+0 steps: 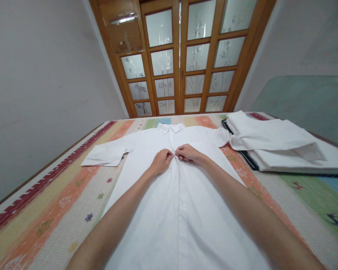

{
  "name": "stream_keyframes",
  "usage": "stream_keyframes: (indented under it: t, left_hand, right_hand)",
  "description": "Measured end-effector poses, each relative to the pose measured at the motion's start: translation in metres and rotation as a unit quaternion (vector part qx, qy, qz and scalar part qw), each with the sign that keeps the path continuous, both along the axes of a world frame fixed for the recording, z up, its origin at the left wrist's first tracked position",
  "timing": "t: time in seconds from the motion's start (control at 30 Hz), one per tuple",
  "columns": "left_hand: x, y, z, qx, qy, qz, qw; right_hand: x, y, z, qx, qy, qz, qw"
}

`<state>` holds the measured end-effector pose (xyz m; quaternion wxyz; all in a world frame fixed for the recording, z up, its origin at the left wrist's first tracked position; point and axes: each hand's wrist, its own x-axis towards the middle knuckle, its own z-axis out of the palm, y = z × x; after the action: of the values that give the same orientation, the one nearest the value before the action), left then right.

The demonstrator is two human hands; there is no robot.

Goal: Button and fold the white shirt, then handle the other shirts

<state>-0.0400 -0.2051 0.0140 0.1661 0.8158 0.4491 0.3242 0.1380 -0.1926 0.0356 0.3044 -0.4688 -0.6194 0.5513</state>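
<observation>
A white shirt (146, 210) lies spread front side up, its collar (171, 128) at the far end and its button placket running down the middle. One sleeve reaches out to the left; the other stretches right onto a pile of white cloth. My left hand (161, 161) pinches the placket's edge on the upper chest. Close beside it, my right hand (187, 153) pinches the opposite edge, fingertips nearly meeting those of the left. Any button between the fingers is too small to make out.
A striped, patterned cloth (95, 202) covers the surface under the shirt. On the right sits a stack of folded white cloth (298, 159) with a dark edge beneath. Grey walls stand at both sides, and wooden glass-paned doors (180, 56) at the back.
</observation>
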Motion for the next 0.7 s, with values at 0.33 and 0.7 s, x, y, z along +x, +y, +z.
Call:
stream_keyframes:
  t: [0.33,0.7]
  left_hand:
    - [0.001,-0.001,0.004,-0.034,-0.01,0.014,0.999]
    - [0.012,-0.006,0.01,-0.071,-0.03,0.084,0.993]
  right_hand:
    - [-0.006,-0.007,0.005,0.031,-0.047,-0.024,0.998]
    - [0.004,0.003,-0.007,0.037,-0.005,0.041,0.998]
